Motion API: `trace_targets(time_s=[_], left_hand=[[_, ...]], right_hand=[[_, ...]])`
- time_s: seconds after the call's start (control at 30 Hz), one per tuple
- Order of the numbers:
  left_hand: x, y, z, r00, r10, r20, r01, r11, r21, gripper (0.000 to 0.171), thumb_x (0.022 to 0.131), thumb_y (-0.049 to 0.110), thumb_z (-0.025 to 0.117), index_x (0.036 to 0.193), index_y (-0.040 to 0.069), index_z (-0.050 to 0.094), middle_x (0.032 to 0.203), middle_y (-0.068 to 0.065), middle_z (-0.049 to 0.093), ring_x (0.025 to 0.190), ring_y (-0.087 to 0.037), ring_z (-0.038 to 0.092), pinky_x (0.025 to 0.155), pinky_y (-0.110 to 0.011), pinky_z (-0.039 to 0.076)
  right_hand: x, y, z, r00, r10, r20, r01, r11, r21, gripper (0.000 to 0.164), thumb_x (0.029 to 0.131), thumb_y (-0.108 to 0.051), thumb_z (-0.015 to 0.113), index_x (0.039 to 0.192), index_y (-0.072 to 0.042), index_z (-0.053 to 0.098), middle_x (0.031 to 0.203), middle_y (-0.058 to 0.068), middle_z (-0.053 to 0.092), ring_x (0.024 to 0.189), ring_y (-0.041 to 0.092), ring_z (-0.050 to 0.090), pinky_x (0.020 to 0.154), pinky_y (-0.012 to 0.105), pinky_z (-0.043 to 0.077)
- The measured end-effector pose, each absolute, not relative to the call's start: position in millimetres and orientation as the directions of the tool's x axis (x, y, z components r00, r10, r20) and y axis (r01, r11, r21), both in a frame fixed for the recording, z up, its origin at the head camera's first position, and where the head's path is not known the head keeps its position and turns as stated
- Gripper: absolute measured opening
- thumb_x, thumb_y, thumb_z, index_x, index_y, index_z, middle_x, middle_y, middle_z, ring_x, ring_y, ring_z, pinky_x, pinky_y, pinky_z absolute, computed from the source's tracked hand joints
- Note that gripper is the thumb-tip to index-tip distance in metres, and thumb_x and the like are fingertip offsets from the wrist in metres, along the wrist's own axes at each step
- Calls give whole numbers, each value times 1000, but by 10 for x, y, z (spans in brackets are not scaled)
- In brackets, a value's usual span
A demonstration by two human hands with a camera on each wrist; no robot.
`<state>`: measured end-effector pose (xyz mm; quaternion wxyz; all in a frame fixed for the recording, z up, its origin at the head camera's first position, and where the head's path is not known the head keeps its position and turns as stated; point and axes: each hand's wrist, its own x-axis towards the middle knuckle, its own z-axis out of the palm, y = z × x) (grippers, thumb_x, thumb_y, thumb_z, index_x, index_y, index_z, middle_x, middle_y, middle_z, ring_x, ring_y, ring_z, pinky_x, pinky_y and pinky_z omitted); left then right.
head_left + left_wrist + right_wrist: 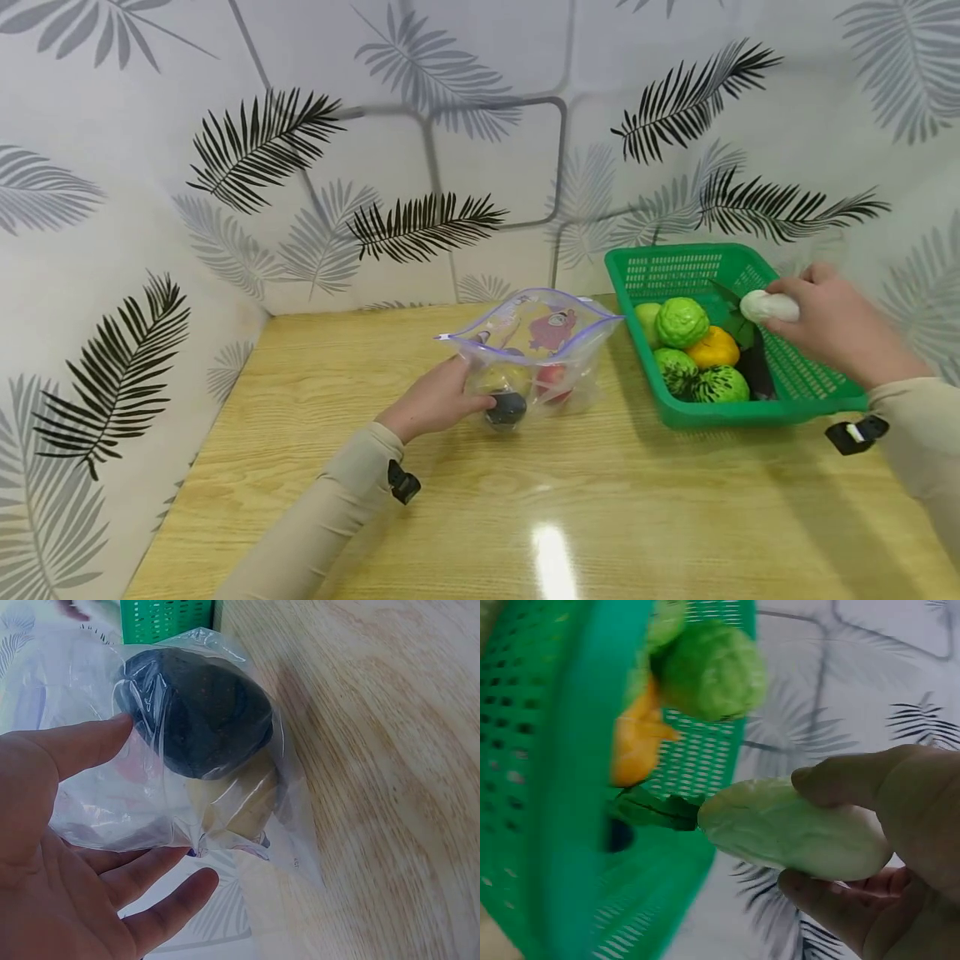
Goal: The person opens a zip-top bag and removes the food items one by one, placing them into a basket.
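My right hand (pixel 836 325) holds a white radish (pixel 765 307) with green leaves between thumb and fingers, above the right side of a green basket (pixel 757 412). In the right wrist view the radish's leaves (pixel 660 810) point toward the basket. My left hand (pixel 442 396) grips the left side of a clear zip bag (pixel 581 379), thumb on the near side and fingers round the far side. The bag's mouth is spread. Inside show a dark round item (pixel 199 712), a yellow item (pixel 501 377) and a red fruit (pixel 553 380).
In the basket lie a bumpy green fruit (pixel 681 322), an orange pumpkin-like piece (pixel 714 347), green dark-streaked fruits (pixel 720 385) and a long dark vegetable (pixel 756 367). A leaf-patterned wall covering (pixel 495 167) rises behind the wooden table (pixel 480 517).
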<state>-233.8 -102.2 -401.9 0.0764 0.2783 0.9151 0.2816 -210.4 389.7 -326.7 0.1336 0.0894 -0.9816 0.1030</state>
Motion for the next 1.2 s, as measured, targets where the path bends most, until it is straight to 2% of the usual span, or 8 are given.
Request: trace_targets(time_s=[0.23, 0.43, 0.53, 0.63, 0.73, 0.9, 1.03, 1.2], left_hand=[[-2332, -1065, -4010, -841, 541, 17, 459, 697, 552, 79, 88, 41, 66, 152, 24, 22, 149, -5, 35, 126, -19, 36, 102, -46, 39], [-2341, -1074, -3994, -837, 546, 35, 471, 686, 554, 79, 88, 39, 67, 151, 32, 21, 151, -2, 30, 127, -18, 34, 103, -46, 37], [-2342, -1077, -3996, -835, 548, 33, 473, 687, 551, 78, 87, 39, 67, 151, 31, 22, 151, -3, 32, 127, -19, 34, 103, -46, 37], [-2339, -1079, -3998, -837, 546, 23, 468, 695, 547, 79, 87, 39, 67, 151, 28, 23, 150, -4, 33, 127, -19, 35, 103, -46, 37], [-2342, -1078, -3997, -841, 541, 18, 462, 699, 546, 78, 87, 39, 67, 151, 26, 24, 150, -5, 34, 127, -19, 35, 103, -46, 38], [-2354, -1071, -3994, -838, 544, 34, 470, 690, 550, 78, 87, 38, 67, 151, 25, 25, 150, -3, 33, 126, -19, 37, 102, -46, 38], [-2360, -1066, -4012, -825, 563, 52, 486, 659, 573, 83, 85, 36, 70, 152, 28, 22, 152, -3, 28, 126, -21, 36, 102, -48, 38], [-2365, -1049, -4043, -812, 582, 44, 496, 650, 576, 90, 83, 38, 73, 153, 28, 18, 155, 1, 19, 128, -20, 33, 101, -48, 38]], right_hand=[[-2223, 3908, -3536, -970, -224, 95, -235, 962, -140, 57, 80, -19, 71, 120, 18, 52, 93, 33, 45, 74, 37, 47, 59, 51, 45], [-2208, 3869, -3539, -966, -256, -41, -254, 966, -51, 57, 86, -27, 67, 118, 19, 54, 99, 36, 56, 86, 42, 51, 71, 57, 47], [-2145, 3733, -3481, -965, -262, -15, -261, 964, -49, 51, 89, -28, 63, 119, 13, 58, 111, 37, 54, 99, 47, 49, 82, 64, 43], [-2059, 3454, -3365, -948, -291, 128, -299, 953, -52, 41, 91, -26, 60, 117, 5, 63, 117, 32, 56, 105, 46, 47, 84, 64, 42], [-1982, 3056, -3195, -876, -364, 316, -398, 916, -49, 28, 90, -21, 62, 110, -2, 68, 110, 21, 62, 103, 37, 51, 79, 59, 47], [-1974, 2342, -2978, -655, -566, 502, -658, 753, -10, 15, 85, -11, 67, 99, -9, 71, 97, 6, 66, 92, 21, 55, 71, 46, 53], [-2085, 1848, -2964, -557, -694, 456, -778, 628, 5, 16, 86, -7, 66, 100, -10, 72, 94, 2, 67, 87, 15, 56, 70, 40, 54], [-2305, 1458, -3092, -563, -788, 252, -817, 576, -25, 17, 88, 0, 60, 96, -9, 72, 90, 4, 69, 81, 15, 60, 70, 37, 56]])
